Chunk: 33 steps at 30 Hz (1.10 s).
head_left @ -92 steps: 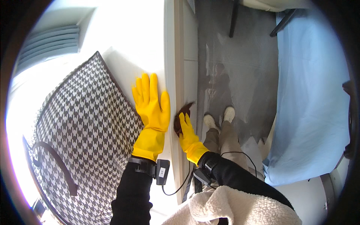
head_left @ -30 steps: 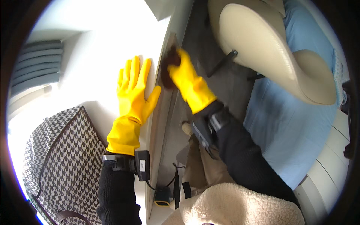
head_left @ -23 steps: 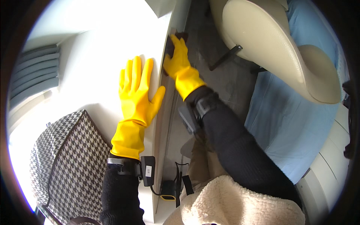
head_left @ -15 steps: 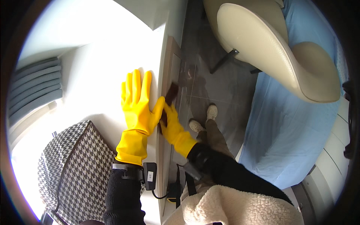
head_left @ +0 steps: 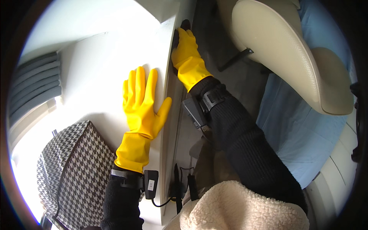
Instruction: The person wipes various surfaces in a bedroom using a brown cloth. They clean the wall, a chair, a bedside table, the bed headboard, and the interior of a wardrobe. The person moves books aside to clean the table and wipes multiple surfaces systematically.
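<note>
Two hands in long-cuffed yellow rubber gloves (head_left: 133,152) were observed. The left hand (head_left: 141,109) lay palm down on a white, flat-topped ledge (head_left: 97,73), its fingers extended, its thumb spread wide, no object visible in its grasp; the posture suggested a brace for a leaning body. The right hand (head_left: 186,53) reached further along the ledge's upright side, fingers narrow and close together over a dark, soft-looking cloth (head_left: 186,24). The cloth showed beyond the fingertips and on the thumb side, between hand and ledge, probably kept there by pressure; whether the fingers were closed on it could not be told, the palm being hidden.

One container was noted: a black-and-white houndstooth bag (head_left: 86,165) with dark-trimmed edges, near the left forearm. Its contents could not be seen. Its position on the window side presumably left the front edge accessible.

Black box-shaped devices (head_left: 150,184) were strapped at both wrists, apparently to leave the fingers unencumbered. A cream, curved-shell chair (head_left: 274,42) stood to the right, in front of a pale blue fabric cover (head_left: 285,142)
</note>
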Motion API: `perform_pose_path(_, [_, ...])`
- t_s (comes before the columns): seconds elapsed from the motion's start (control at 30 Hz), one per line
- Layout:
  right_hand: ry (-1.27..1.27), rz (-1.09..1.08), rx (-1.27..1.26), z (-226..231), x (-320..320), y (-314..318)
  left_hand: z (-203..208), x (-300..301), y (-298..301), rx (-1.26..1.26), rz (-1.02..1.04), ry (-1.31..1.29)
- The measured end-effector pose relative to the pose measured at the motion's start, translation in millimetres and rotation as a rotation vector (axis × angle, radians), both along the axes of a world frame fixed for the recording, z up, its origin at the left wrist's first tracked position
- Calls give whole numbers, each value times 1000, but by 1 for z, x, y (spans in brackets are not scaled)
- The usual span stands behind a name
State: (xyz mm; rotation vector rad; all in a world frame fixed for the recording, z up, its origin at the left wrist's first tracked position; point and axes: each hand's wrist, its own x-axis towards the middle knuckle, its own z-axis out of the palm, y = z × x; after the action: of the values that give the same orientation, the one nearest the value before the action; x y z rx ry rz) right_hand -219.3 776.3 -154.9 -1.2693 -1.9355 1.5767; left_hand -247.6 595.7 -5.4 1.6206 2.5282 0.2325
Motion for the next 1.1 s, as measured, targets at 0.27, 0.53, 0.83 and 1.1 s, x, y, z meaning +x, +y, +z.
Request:
perform_pose_path(0.27, [-162,256,-188,29,88,-125,0,0,2,40,12,3])
perform_pose_path(0.53, [-193,303,-311,40,116,-160,-1,0,4,26,8,20])
perform_pose_path(0.83, [-224,-10,65,9,-6,19,3,0,4,-23,17,-3])
perform_pose_path(1.1, [-274,109,110,22,6,-6,3,-1,5,-30,17,-18])
